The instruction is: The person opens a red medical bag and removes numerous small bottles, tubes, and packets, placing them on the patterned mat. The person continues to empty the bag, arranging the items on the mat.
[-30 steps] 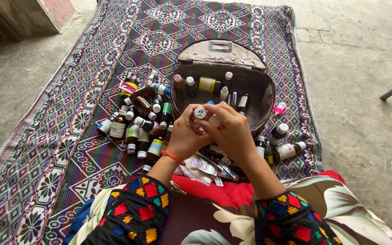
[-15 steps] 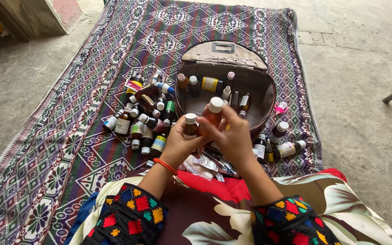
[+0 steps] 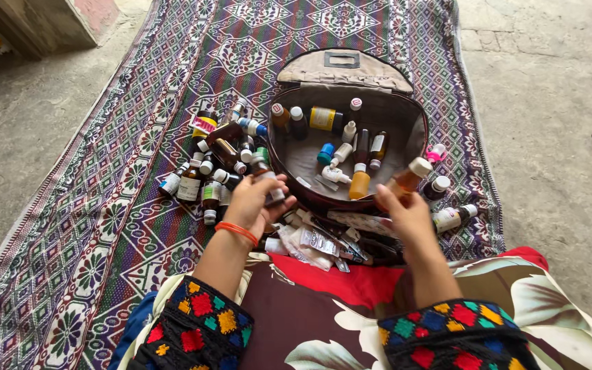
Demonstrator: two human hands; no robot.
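Note:
My left hand [image 3: 253,200] grips a small dark brown bottle [image 3: 266,179] at the near left rim of the open round bag [image 3: 416,140], beside the heap of bottles. My right hand [image 3: 405,214] holds an amber bottle with a white cap [image 3: 409,175], tilted, at the bag's near right rim. Inside the bag lie several bottles, among them an orange one [image 3: 360,182] and a yellow-labelled one [image 3: 323,118].
A heap of small medicine bottles [image 3: 214,157] lies on the patterned mat [image 3: 104,205] left of the bag. Blister packs and sachets [image 3: 316,240] lie by my lap. More bottles [image 3: 450,218] and a pink item [image 3: 437,153] sit right of the bag. Concrete floor surrounds the mat.
My hands, together over the bag before, have parted. The left went down-left with the dark bottle, the right went right with the amber bottle. The camera shifted slightly.

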